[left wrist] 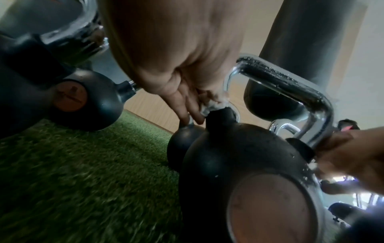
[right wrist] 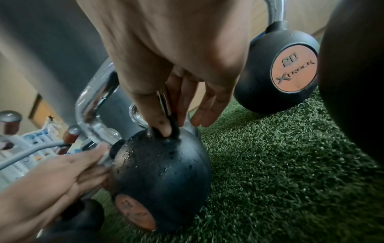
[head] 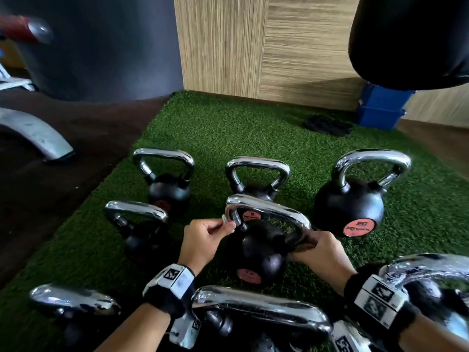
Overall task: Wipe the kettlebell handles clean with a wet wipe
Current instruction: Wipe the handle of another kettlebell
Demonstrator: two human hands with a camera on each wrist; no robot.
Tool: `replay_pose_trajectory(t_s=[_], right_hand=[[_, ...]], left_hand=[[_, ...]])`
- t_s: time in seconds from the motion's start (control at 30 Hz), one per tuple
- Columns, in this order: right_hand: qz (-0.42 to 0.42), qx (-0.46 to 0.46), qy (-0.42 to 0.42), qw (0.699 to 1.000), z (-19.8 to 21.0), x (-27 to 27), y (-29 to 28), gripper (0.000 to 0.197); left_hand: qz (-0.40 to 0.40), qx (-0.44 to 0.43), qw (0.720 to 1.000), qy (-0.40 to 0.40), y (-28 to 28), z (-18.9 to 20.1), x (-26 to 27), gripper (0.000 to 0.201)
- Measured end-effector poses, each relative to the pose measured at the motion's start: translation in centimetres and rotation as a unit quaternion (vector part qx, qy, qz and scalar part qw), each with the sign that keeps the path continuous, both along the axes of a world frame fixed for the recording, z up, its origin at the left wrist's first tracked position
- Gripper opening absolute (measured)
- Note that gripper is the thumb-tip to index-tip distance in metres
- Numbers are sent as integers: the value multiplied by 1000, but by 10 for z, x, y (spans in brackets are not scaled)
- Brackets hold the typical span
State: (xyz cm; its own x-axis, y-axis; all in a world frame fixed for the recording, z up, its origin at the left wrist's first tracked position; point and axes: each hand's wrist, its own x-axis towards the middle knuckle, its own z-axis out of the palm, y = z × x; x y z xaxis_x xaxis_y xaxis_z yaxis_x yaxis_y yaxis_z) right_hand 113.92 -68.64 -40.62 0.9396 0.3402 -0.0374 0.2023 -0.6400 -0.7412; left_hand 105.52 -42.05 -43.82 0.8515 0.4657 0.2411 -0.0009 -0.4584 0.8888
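Note:
A black kettlebell (head: 261,252) with a wet chrome handle (head: 269,212) stands mid-turf, tilted toward me. My left hand (head: 228,226) pinches a crumpled white wet wipe (head: 224,219) against the base of the handle's left leg. In the left wrist view the wet wipe (left wrist: 212,105) is pressed where chrome meets the black ball, under the left hand's fingers (left wrist: 187,106). My right hand (head: 302,247) grips the handle's right leg. The right wrist view shows thumb and fingers of the right hand (right wrist: 176,125) curled round that right leg (right wrist: 165,102). Water drops dot the kettlebell's ball (right wrist: 162,164).
Several other chrome-handled kettlebells ring it on the green turf (head: 228,128), among them a 20 kettlebell (head: 350,207) to the right and one close below my wrists (head: 258,306). A hanging black bag (head: 416,39), blue boxes (head: 380,107), a dark rope pile (head: 327,124) and a grey metal foot (head: 35,133) lie around.

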Motion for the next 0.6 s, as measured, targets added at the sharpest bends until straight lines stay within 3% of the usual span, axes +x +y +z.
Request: replay_pose_trajectory(t_s=[0.17,0.3,0.37,0.43,0.53,0.6], right_hand=[[60,-65,-43,995,15,-24,0,15],[144,-68,-60,985,18,-38,15,25],[147,-60,-40,986,18,-28,22,18],[135,-55,-39,989,15,-13,27,30],[70,-21,-64,995,10,-1,35,20],[71,-49,-46,995,3,5,43,50]], left_hand=[[-27,111,991,64,1,22,42,24],[-93,182,972,119,-7,43,73,24],[-141,219,953,152,-7,53,85,30],[-180,230,936,195,-3,61,93,42],[-225,207,930,203,4,61,91,32],[-217,202,941,162,1,54,85,29]])
